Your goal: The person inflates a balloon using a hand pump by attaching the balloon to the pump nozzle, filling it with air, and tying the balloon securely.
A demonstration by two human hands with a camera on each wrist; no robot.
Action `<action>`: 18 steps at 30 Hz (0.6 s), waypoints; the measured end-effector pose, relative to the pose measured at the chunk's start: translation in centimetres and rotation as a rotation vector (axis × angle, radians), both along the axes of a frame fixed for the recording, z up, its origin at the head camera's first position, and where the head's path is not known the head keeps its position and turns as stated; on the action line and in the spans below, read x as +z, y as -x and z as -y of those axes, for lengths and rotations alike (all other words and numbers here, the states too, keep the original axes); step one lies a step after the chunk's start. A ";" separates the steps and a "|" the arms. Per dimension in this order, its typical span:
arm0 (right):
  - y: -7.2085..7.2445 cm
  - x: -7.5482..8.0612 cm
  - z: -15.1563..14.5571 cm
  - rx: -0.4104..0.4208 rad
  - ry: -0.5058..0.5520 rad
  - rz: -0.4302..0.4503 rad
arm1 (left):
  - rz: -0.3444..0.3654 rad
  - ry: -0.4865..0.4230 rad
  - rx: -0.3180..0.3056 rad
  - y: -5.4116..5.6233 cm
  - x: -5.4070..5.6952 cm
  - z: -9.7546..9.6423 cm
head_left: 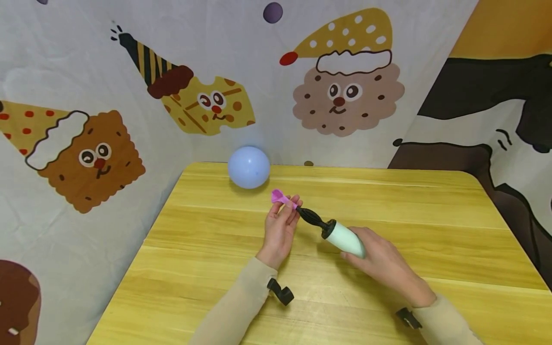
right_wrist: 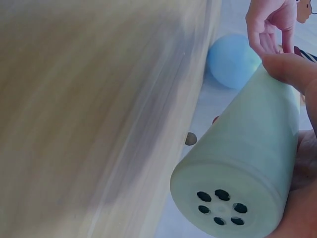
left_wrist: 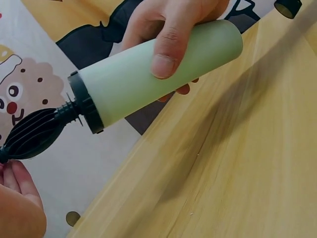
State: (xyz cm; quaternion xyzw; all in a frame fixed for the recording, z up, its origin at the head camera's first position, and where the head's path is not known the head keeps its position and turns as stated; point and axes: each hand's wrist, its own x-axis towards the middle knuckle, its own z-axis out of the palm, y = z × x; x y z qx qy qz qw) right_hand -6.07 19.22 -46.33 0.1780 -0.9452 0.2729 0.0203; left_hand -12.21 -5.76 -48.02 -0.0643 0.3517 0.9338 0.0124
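Left hand point(head_left: 280, 235) pinches pink balloon point(head_left: 278, 195); right hand point(head_left: 385, 261) grips pump point(head_left: 345, 239).
Wood-grain tabletop point(head_left: 194, 254), blue balloon point(head_left: 248, 167) near its far edge, cartoon-printed backdrop point(head_left: 228, 38) behind.

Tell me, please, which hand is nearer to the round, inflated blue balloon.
Left. The left hand pinches the limp pink balloon just in front and right of the blue balloon; the right hand, gripping the pale-green cylindrical pump, is farther right.

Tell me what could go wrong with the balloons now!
The pink balloon might slip off the black nozzle of the pump if the left hand loosens its pinch. The blue balloon could roll across the table if bumped, since no hand holds it.
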 end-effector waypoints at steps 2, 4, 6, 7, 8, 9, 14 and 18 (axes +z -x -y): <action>0.0 0.1 0.2 0.003 0.006 -0.002 | -0.022 -0.005 0.001 -0.1 0.0 -0.1; 0.0 0.2 0.3 0.002 0.010 -0.005 | -0.039 -0.013 0.004 -0.1 0.0 -0.1; 0.0 0.2 0.5 0.000 0.012 -0.007 | -0.046 -0.019 0.007 -0.1 0.0 -0.2; 0.0 0.2 0.5 -0.001 0.012 -0.007 | -0.048 -0.019 0.008 -0.1 0.0 -0.2; 0.0 0.2 0.6 -0.002 0.012 -0.008 | -0.050 -0.018 0.009 -0.1 0.0 -0.2; 0.0 0.2 0.6 -0.001 0.012 -0.008 | -0.051 -0.017 0.010 -0.1 0.0 -0.2; -0.1 0.2 1.0 0.008 0.021 -0.009 | -0.063 -0.003 0.015 -0.2 0.1 -0.3; -0.2 0.2 1.3 0.025 0.030 -0.020 | -0.097 0.008 0.034 -0.2 0.0 -0.5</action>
